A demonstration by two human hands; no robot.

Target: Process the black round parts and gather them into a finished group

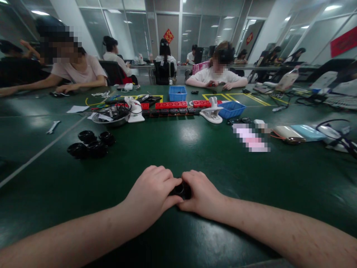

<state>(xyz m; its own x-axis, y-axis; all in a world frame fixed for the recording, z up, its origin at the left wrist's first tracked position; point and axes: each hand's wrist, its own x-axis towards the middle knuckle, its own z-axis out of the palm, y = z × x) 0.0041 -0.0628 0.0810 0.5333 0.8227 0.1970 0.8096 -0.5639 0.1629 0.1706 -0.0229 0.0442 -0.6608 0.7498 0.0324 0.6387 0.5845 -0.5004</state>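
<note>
Near the front of the green table, both hands are closed around one round black part (180,190) with a hollow in its middle. My left hand (156,188) grips it from the left, thumb and forefinger against its side. From the right, my right hand (198,191) holds the same part, and the two hands' fingertips almost meet. Much of the part is hidden by my fingers, so its exact kind does not show. Farther left, several glossy black round parts (92,144) sit grouped on the table, similar in colour to the held one.
A metal bowl (113,118) of cables and two white clips (212,111) stand beyond my hands. Red power strips (171,105) run between blue bins (177,93). A wrench (53,127) lies left; pouches (308,132) and cables lie right. Co-workers (220,74) sit across the table.
</note>
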